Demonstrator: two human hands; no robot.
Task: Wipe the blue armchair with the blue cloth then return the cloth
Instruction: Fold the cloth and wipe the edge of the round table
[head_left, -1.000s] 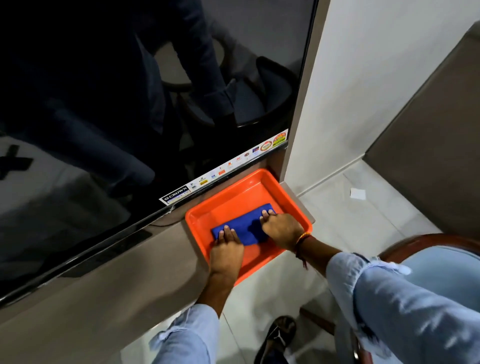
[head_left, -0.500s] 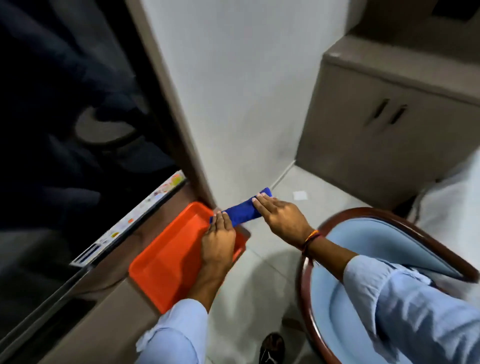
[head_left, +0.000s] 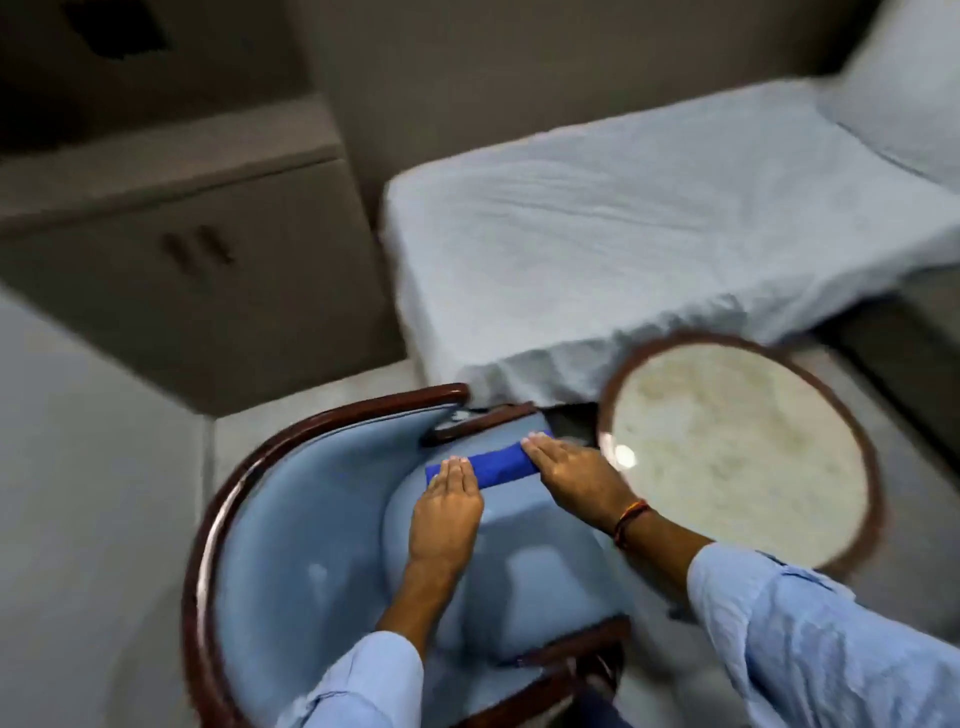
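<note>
Hands first. L hand lies flat, fingers straight & close together, palm down on the left end of the blue cloth. R hand is flat too, fingers out straight, pressing on the cloth's right end. No fingers curl round it, so both hands are open and just push down, not gripping.

Cloth is folded into a long thin strip. It sits on the far part of the seat of the blue armchair, w/ its middle showing between the 2 hands. The far end is just beside the chair's dark wood arm.

Chair has a shiny brown wood rim curving round the back and pale blue padding inside. Both sleeves are light blue. R wrist has a thread band, red & dark.

Round table w/ a brown rim & pale speckled top stands just beside the chair on the right. Bed w/ a white wrinkly sheet is behind both. Grey cupboard w/ 2 small dark handles is at the back left. Pic is a bit blurry.
</note>
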